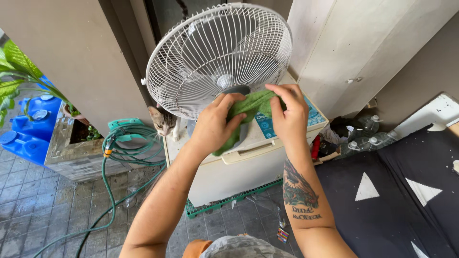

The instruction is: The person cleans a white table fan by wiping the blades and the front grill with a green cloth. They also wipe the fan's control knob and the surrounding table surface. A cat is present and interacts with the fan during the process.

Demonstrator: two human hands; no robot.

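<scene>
Green cloth (248, 112) bunched against the white fan grille's (215, 52) lower edge, my left hand (217, 126) and right hand (289, 114) both clamped on it, washing machine (239, 167) beneath, cat (164, 122) behind.

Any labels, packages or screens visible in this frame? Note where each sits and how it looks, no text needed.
Sticker label: on the washing machine lid, below the green cloth held by both hands; rectangular, blue with white print.
Second sticker: on the lid's right side, beside the right hand; light blue, partly hidden.
Small packet: on the tiled floor near the right forearm; multicoloured, too small to detail.
No screens visible.
</scene>
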